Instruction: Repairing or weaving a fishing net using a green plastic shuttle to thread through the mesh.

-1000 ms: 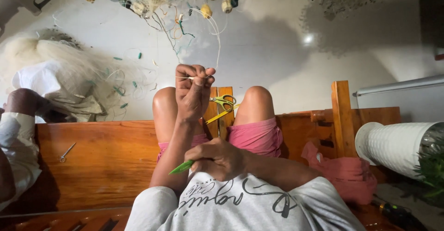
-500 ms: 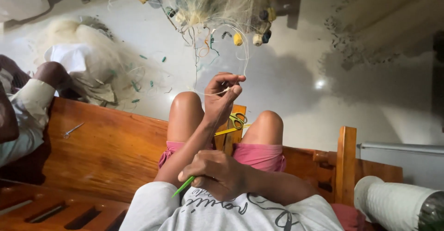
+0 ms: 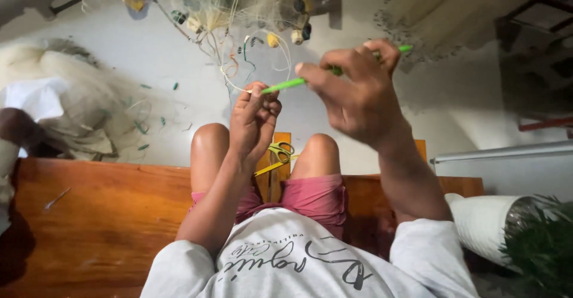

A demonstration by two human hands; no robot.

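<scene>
My left hand (image 3: 253,119) is raised in front of my knees, fingers pinched on a thin pale line of the fishing net (image 3: 239,11) that hangs ahead. My right hand (image 3: 355,92) is lifted beside it and grips a slim green netting needle (image 3: 286,84), whose tip reaches my left fingertips. Small floats and weights (image 3: 295,35) dangle from the net's edge. A pair of yellow scissors (image 3: 279,155) lies on the wooden bench between my thighs.
I sit on a brown wooden bench (image 3: 101,214). A heap of pale net (image 3: 65,101) lies on the floor at left, beside another person's arm (image 3: 15,128). A white roll (image 3: 483,220) and green fibres (image 3: 540,244) sit at right.
My right hand has risen from my lap with the green needle and brought its tip up to my left fingers. The view has tilted slightly.
</scene>
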